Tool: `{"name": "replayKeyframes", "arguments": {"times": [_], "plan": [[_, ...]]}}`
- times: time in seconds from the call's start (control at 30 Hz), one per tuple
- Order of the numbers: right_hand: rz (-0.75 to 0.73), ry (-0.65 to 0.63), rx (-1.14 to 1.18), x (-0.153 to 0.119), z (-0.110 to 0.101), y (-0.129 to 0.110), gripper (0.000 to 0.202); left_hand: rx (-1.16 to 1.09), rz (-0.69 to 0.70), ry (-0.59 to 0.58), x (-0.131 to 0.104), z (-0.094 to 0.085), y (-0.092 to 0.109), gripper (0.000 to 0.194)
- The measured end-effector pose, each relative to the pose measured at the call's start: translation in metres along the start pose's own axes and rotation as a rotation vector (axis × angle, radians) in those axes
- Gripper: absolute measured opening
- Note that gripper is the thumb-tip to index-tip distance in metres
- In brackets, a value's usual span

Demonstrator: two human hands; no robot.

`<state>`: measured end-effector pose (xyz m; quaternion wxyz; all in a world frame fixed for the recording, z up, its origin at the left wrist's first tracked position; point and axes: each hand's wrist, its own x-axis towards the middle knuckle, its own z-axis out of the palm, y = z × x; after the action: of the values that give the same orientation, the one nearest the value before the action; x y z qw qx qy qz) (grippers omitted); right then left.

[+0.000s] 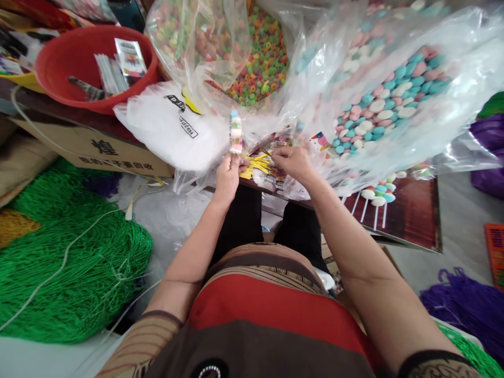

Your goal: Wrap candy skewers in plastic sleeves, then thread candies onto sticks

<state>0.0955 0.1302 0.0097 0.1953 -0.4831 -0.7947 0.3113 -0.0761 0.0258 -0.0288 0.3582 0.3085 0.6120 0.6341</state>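
Observation:
Upright in my left hand is a small clear packet of blue, white and pink candies, pinched at its lower end. Beside those fingers lies a fanned bunch of yellow ties. My right hand is at the right end of the ties, its fingertips pressed together; what they hold, if anything, is too small to make out. Printed wrappers lie beneath the ties at the table edge. A white bag with black print is left of the packet.
Behind my hands are bags of colourful beads and pastel candies. A red basin stands at the back left, candies on sticks at the right. Green strings and purple strings lie at the sides.

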Motion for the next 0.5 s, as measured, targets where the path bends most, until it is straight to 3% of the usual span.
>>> {"name": "replayKeyframes", "arguments": {"times": [0.23, 0.5], "plan": [[0.072, 0.132, 0.298, -0.003, 0.011, 0.006, 0.019, 0.007, -0.023, 0.015, 0.002, 0.0, 0.001, 0.038], [0.09, 0.137, 0.236, -0.001, 0.01, 0.005, 0.02, 0.009, 0.002, -0.011, 0.004, -0.001, -0.001, 0.038]]}}
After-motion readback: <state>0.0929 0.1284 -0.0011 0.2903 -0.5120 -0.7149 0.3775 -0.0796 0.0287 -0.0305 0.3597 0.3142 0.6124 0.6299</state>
